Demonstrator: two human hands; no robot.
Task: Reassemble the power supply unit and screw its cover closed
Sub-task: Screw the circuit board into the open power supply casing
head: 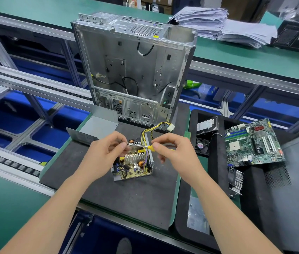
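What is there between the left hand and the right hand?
In the head view, a screwdriver spans them: the left hand pinches its tip, the right hand grips its yellow handle.

Two hands [106,153] [174,153], one screwdriver [150,147], one power supply [133,166], one case [135,70], one motherboard [253,143]

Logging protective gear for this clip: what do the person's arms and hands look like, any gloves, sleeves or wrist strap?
The left hand and right hand are bare: no gloves or rings show. The left forearm and right forearm are uncovered right to the frame's lower edge, so no sleeve is in view. No watch, bracelet or strap shows on either.
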